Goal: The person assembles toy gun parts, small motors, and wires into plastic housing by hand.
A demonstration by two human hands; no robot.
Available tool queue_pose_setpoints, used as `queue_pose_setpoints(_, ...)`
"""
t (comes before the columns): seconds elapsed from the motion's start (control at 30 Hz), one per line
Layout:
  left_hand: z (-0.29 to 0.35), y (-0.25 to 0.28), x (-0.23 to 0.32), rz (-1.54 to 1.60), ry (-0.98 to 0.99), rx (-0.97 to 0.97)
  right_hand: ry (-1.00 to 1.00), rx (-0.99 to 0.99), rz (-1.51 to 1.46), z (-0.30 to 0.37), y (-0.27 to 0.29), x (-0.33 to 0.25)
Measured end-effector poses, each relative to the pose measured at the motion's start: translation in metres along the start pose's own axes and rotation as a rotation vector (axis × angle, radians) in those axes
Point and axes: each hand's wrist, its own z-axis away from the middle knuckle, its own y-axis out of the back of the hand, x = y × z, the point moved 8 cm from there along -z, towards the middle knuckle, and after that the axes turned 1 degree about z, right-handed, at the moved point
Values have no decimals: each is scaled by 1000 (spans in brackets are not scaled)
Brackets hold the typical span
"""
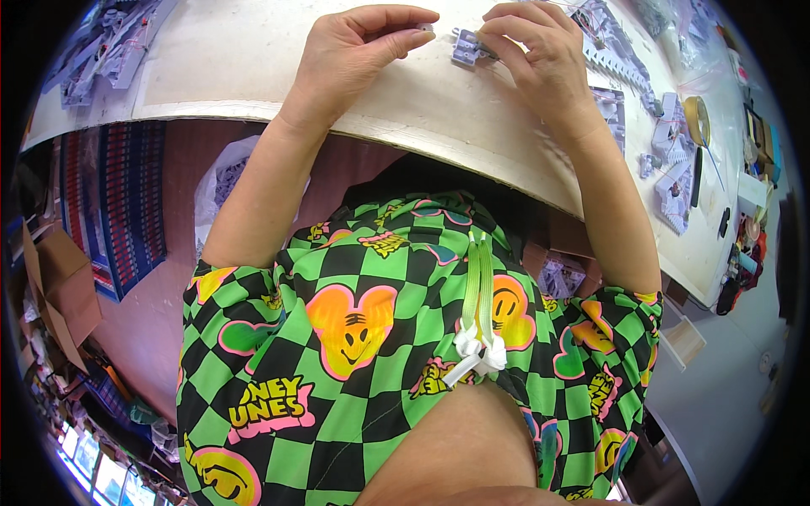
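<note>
Above the white table (219, 76), near the top of the head view, my left hand (348, 55) pinches a tiny pale piece (428, 28) between thumb and forefinger. To its right, my right hand (544, 63) has its fingers closed on a small lavender-grey plastic part (466, 48) with holes in it. A short gap separates the two hands. My right fingers cover the rear of the plastic part, and the tiny piece is too small to name.
Grey plastic parts with thin wires (114, 55) are heaped at the far left. More parts (673, 190), a toothed strip (623, 67) and a tape roll (697, 120) lie on the right. Below the table are a bag of parts (221, 181) and blue-and-red stacks (131, 202).
</note>
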Motion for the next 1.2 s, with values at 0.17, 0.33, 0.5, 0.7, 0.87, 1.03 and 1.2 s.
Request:
queue_pose_setpoints(0.17, 1, 0, 0, -29, 1, 2, 8, -6, 41, 1, -2, -4)
queue_pose_setpoints(0.33, 3, -1, 1, -44, 5, -4, 19, -15, 66, 0, -3, -8)
queue_pose_setpoints(0.5, 2, -3, 2, -50, 6, -12, 19, -19, 75, 1, -3, -9)
queue_pose_setpoints(0.7, 1, -5, 4, -66, -8, -17, 35, -18, 74, -2, -1, -6)
queue_pose_setpoints(0.87, -1, -7, 5, -66, -4, -18, 56, -35, 92, -3, 0, -5)
queue_pose_setpoints(1.03, -1, -7, 6, -60, -7, -24, 153, -74, 198, -3, -4, -12)
queue_pose_setpoints(1.2, -1, -5, 8, -56, -1, -15, 270, -100, 360, 1, -7, -25)
